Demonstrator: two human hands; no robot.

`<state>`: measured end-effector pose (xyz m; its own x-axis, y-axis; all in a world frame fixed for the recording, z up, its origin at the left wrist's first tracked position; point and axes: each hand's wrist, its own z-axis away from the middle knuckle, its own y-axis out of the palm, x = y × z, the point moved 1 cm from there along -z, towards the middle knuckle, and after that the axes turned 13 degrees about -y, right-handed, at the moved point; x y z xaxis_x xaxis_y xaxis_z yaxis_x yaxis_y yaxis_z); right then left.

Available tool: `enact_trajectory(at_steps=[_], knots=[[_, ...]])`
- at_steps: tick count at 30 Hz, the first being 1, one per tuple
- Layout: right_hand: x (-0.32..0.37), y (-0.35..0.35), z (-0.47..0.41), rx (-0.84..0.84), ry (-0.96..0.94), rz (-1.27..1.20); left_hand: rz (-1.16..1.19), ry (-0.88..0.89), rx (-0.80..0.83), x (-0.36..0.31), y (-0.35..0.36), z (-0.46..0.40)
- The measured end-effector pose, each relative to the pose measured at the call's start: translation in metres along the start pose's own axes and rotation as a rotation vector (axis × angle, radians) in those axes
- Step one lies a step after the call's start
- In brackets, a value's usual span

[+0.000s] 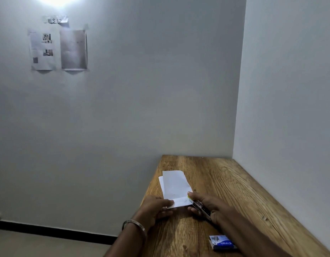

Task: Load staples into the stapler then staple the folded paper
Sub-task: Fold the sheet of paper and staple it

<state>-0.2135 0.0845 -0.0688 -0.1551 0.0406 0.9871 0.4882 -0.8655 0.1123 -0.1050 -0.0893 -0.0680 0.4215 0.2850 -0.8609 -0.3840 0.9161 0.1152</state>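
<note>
The right hand [206,204] is wrapped around the stapler [201,207]: the thumb lies along the top and the remaining fingers curl underneath. The front end of the stapler meets the near right corner of the folded paper [176,188]; whether the paper edge sits between the stapler's two halves cannot be determined at this resolution. A small yellow detail shows at the stapler tip, just beside the thumb.

The left hand [156,207] holds the near left corner of the paper. The thumb lies flat on top of the sheet and the fingers curl below its edge, pinching it. A metal bangle [134,226] sits on the left wrist.

The paper is white and folded lengthwise, with one layer offset so a second edge shows along its left side. Its far end rests on the wooden table [225,182]; its near end is held at the two hands.

A blue staple box [222,242] lies flat on the table near the right forearm, well apart from the paper.

The table stands in a corner between two plain walls. Printed sheets [58,50] and a label reading "WS 12" [54,20] are taped to the left wall.
</note>
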Motion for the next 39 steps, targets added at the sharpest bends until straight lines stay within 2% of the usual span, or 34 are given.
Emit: enact_trajectory(at_steps=[12, 29, 39], knots=[[0.000, -0.006, 0.002, 0.039, -0.011, -0.054, -0.003, 0.041, -0.015, 0.002, 0.001, 0.001], [0.007, -0.022, 0.017, 0.028, 0.003, 0.026, 0.005, 0.054, 0.005, 0.003, 0.000, 0.007], [0.017, -0.052, 0.033, 0.119, -0.056, 0.095, 0.002, 0.051, 0.000, 0.004, -0.001, 0.009]])
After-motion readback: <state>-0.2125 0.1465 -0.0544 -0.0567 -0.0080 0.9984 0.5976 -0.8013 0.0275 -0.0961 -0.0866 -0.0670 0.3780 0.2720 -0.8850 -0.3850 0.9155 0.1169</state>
